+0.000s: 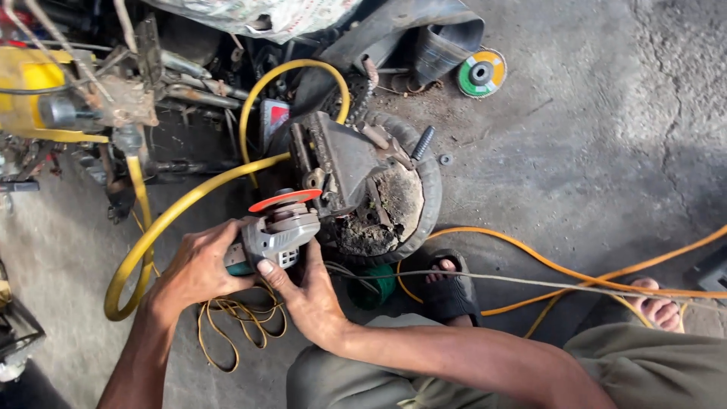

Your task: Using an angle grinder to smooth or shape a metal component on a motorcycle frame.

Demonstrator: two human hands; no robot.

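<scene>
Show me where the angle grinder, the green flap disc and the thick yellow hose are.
angle grinder (282,231), head view, grey gear head.
green flap disc (482,73), head view, dark centre hub.
thick yellow hose (182,206), head view, middle of the curve.

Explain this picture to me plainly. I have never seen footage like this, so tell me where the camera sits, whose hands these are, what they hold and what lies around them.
There is one picture, taken from a camera on a person's head, looking down at their own two bare hands over a concrete floor.

The left hand grips the body of an angle grinder, a handheld power tool with a thin red cutting disc on top. The right hand steadies the tool's head from the other side, thumb pressed against it.

The disc sits against a dark metal bracket resting on an old tyre caked with dirt.

Around them: a thick yellow hose, thin orange cables, a green and yellow spare disc, scrap machinery at top left, and the person's sandalled foot.
</scene>
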